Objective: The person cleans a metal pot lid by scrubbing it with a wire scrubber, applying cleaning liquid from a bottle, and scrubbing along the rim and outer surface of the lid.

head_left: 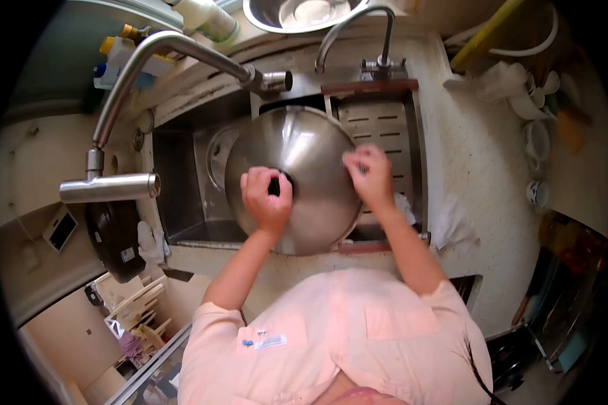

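A large domed metal wok lid (311, 148) lies over the sink, its black knob (274, 183) facing up. My left hand (265, 201) is closed around that knob. Near the lid's right edge is my right hand (373, 174), fingers pinched together and somewhat blurred. Something small and greyish shows at its fingertips, but I cannot make out what it is. Beneath the lid, the steel sink (182, 162) shows on the left, and a slotted metal drainer (385, 121) on the right.
A tall bent faucet (162, 42) arches over the left basin; a smaller tap (382, 62) stands behind the drainer. At the back sits a metal bowl (302, 15). Bottles (206, 19) stand back left, cups (537, 91) at right. A white cloth (456, 226) lies on the counter.
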Available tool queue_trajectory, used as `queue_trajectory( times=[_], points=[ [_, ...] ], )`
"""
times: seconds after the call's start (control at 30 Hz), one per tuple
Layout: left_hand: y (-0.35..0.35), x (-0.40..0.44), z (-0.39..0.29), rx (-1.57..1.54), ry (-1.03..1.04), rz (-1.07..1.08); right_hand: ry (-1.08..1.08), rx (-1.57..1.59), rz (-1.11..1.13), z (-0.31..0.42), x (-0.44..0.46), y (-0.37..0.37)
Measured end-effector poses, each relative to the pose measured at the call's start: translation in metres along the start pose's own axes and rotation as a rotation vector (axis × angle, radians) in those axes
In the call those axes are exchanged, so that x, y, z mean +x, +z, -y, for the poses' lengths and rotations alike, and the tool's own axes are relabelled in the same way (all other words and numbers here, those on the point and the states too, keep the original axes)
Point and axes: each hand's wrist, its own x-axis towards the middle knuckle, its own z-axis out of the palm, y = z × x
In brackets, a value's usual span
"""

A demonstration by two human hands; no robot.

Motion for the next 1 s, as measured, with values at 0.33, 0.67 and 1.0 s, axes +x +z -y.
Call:
queue_trajectory(
  times=[0.33,0.67,1.0],
  points=[
    [-0.003,-0.005,-0.002,0.005,-0.008,0.005,-0.165,-0.086,-0.059,0.013,0.006,0.023],
    [0.001,-0.004,0.003,-0.005,0.03,-0.018,0.09,0.044,0.108,-0.042,0.056,0.017],
    [0.0,-0.002,0.0,-0.01,0.016,-0.016,0.308,0.127,0.169,-0.039,0.013,-0.017]
  ],
)
